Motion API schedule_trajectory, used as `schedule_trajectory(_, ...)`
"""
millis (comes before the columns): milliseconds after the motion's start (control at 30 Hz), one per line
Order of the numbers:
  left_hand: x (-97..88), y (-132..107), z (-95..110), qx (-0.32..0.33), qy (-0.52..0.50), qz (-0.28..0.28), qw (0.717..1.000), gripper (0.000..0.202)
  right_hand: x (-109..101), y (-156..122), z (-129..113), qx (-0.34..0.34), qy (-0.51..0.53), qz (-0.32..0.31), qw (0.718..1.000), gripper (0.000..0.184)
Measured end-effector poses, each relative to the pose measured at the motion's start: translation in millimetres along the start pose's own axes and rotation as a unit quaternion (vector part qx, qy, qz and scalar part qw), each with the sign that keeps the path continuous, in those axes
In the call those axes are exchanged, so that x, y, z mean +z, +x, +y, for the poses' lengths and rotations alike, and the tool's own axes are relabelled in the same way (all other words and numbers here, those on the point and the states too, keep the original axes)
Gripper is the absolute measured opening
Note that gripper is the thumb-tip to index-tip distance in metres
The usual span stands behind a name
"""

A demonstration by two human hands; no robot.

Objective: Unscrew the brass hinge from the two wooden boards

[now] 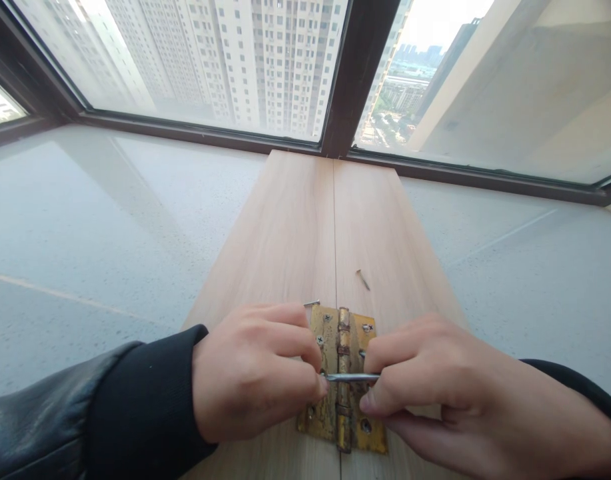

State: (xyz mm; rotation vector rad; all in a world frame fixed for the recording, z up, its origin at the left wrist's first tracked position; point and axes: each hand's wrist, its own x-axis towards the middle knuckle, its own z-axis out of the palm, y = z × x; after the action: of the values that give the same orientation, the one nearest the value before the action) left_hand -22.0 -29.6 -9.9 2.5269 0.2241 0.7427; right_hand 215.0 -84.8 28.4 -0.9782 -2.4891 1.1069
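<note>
A worn brass hinge (344, 347) lies spread across the seam between two pale wooden boards. Over its right leaf, my right hand (430, 387) is closed around a screwdriver (352, 378), whose bare metal shaft points left across the hinge's knuckle; its handle is hidden in the hand. My left hand (260, 373) is closed in a pinch above the left leaf, its fingertips against the screwdriver's tip. Whatever else those fingers hold is hidden. Screw heads show in several of the hinge's holes. One loose screw (312, 303) lies by the hinge's upper left corner.
Another loose screw (363, 280) rests on the right board (372, 227), beyond the hinge. The left board (290, 227) runs beside it toward the window frame (352, 80). Both lie on a pale speckled sill (135, 220). Tall buildings stand outside the glass.
</note>
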Motion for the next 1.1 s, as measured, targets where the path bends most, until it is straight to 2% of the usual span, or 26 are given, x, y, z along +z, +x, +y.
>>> schedule_trajectory(200,0.4,2,0,-0.002,0.026,0.014,1.000,0.013,-1,-2,1,0.029,0.033,0.005,0.999,0.021)
schedule_trajectory(433,6.7,6,5,0.001,0.056,0.030,0.998,0.013,-2,-3,2,0.023,0.040,0.017,0.999,0.019)
schedule_trajectory(1100,5.3,7,5,0.016,0.059,0.013,0.998,0.009,-7,-11,9,0.044,0.046,0.035,0.997,0.017)
